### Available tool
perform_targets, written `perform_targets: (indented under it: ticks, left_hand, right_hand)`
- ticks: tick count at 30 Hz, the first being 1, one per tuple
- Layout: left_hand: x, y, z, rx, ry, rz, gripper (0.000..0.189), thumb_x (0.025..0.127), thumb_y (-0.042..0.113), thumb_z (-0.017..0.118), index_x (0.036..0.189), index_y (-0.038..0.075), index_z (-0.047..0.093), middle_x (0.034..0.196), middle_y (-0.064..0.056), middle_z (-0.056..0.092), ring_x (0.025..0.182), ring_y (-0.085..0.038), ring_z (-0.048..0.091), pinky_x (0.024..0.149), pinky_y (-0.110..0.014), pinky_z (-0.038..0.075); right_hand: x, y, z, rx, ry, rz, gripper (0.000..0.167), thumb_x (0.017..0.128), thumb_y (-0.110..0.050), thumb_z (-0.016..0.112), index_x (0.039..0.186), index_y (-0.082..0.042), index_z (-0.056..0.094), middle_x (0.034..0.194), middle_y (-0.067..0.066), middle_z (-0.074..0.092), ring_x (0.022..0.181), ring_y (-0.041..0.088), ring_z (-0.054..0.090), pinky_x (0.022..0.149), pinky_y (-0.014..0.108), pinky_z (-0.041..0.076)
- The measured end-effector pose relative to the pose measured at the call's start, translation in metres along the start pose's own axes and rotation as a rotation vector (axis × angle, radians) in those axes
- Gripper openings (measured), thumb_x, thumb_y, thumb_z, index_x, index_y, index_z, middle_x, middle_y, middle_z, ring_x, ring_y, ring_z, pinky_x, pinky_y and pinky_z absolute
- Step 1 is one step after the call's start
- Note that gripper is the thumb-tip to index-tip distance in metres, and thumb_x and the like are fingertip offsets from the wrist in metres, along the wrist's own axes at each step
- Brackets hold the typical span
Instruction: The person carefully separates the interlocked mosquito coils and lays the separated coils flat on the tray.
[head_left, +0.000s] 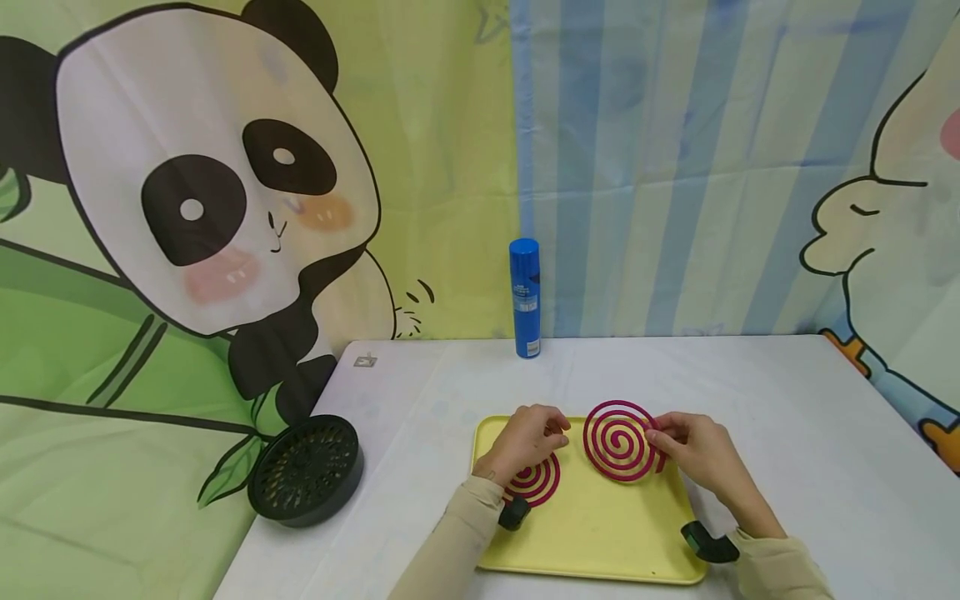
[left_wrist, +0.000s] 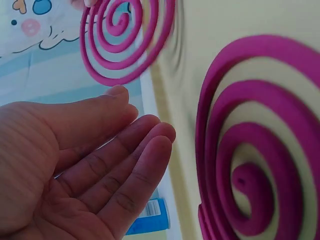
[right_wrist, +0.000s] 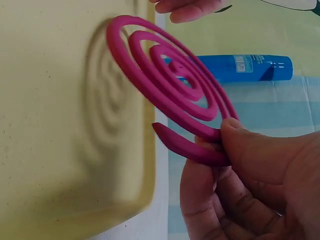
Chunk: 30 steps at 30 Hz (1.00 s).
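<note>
My right hand pinches a magenta mosquito coil by its outer end, between thumb and fingers. Held tilted above the yellow tray, this coil casts a spiral shadow on it in the right wrist view. A second mosquito coil lies on the left part of the tray, partly covered by my left wrist in the head view. Over that coil hovers my left hand, its fingers loosely bent and nothing between them. In the left wrist view its thumb points toward the raised coil.
A round black holder with a perforated top stands at the table's left edge. Behind the tray, a blue spray can stands upright near the back edge of the white table. A printed panda curtain hangs behind.
</note>
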<state>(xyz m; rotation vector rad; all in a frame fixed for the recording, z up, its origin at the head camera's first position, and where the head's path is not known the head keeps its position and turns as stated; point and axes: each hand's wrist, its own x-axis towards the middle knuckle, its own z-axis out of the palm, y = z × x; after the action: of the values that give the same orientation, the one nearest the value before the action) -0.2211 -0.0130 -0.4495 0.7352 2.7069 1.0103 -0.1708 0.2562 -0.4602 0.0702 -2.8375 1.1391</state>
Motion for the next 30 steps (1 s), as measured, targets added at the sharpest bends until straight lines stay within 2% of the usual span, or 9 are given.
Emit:
perform_targets:
  ticks: [8, 13, 18, 24, 27, 30]
  left_hand:
    - [-0.001, 0.000, 0.008, 0.034, -0.041, -0.028, 0.017, 0.094, 0.012, 0.072, 0.110, 0.006, 0.074, 0.096, -0.002, 0.073, 0.088, -0.011, 0.062, 0.077, -0.021, 0.052]
    - [-0.003, 0.002, 0.012, 0.138, -0.043, 0.009, 0.014, 0.095, 0.015, 0.072, 0.107, 0.009, 0.075, 0.094, 0.001, 0.073, 0.087, -0.009, 0.059, 0.079, -0.021, 0.050]
    - [-0.004, 0.005, 0.016, 0.216, -0.040, 0.082, 0.014, 0.094, 0.014, 0.073, 0.106, 0.008, 0.077, 0.097, 0.000, 0.076, 0.088, -0.008, 0.066, 0.079, -0.020, 0.053]
    - [-0.003, 0.009, 0.022, 0.286, -0.037, 0.051, 0.012, 0.093, 0.018, 0.074, 0.102, 0.011, 0.078, 0.093, 0.004, 0.075, 0.079, -0.004, 0.062, 0.071, -0.017, 0.051]
    - [-0.004, 0.014, 0.024, 0.332, -0.032, 0.053, 0.008, 0.092, 0.020, 0.076, 0.093, 0.012, 0.077, 0.082, 0.007, 0.070, 0.070, -0.003, 0.056, 0.064, -0.016, 0.047]
    - [-0.005, 0.018, 0.026, 0.381, -0.022, 0.065, 0.013, 0.089, 0.023, 0.080, 0.083, 0.013, 0.074, 0.071, 0.008, 0.060, 0.064, -0.004, 0.049, 0.057, -0.017, 0.041]
  right_hand:
    - [0.003, -0.002, 0.004, -0.062, -0.053, -0.006, 0.024, 0.093, -0.019, 0.074, 0.104, 0.002, 0.073, 0.081, 0.001, 0.073, 0.071, 0.013, 0.060, 0.059, 0.024, 0.049]
    - [0.004, -0.003, 0.007, -0.097, -0.060, -0.025, 0.024, 0.092, -0.020, 0.074, 0.104, 0.002, 0.073, 0.078, -0.001, 0.073, 0.065, 0.011, 0.057, 0.057, 0.024, 0.044]
    - [0.003, -0.003, 0.010, -0.098, -0.064, -0.019, 0.025, 0.092, -0.018, 0.075, 0.106, 0.002, 0.069, 0.074, -0.001, 0.072, 0.059, 0.011, 0.056, 0.054, 0.025, 0.042]
    - [0.002, -0.002, 0.015, -0.106, -0.056, -0.002, 0.027, 0.090, -0.016, 0.077, 0.104, 0.000, 0.061, 0.070, 0.000, 0.068, 0.060, 0.012, 0.055, 0.052, 0.024, 0.042]
    - [0.002, 0.000, 0.018, -0.115, -0.057, -0.005, 0.025, 0.090, -0.014, 0.076, 0.100, -0.001, 0.057, 0.068, 0.000, 0.066, 0.057, 0.012, 0.055, 0.051, 0.024, 0.041]
    - [0.001, 0.000, 0.021, -0.126, -0.060, -0.013, 0.023, 0.091, -0.013, 0.076, 0.097, -0.003, 0.056, 0.064, -0.001, 0.065, 0.053, 0.012, 0.054, 0.049, 0.024, 0.040]
